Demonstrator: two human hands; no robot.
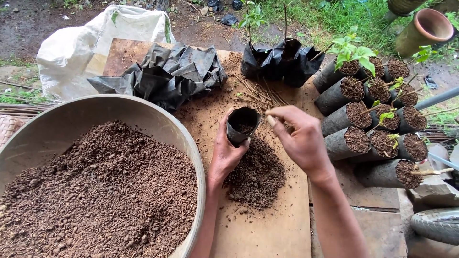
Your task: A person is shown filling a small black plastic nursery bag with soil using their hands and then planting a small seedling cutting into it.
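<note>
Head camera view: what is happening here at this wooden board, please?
A person's left hand holds a small black grow bag open over a soil pile on the wooden board. The right hand pinches a thin twig at the bag's mouth. A big basin of soil sits left; filled bags lie right.

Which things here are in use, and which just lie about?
In use: left hand gripping small black grow bag; right hand at its rim; soil heap; soil basin.
Lying about: white sack, clay pot, tyre.
</note>
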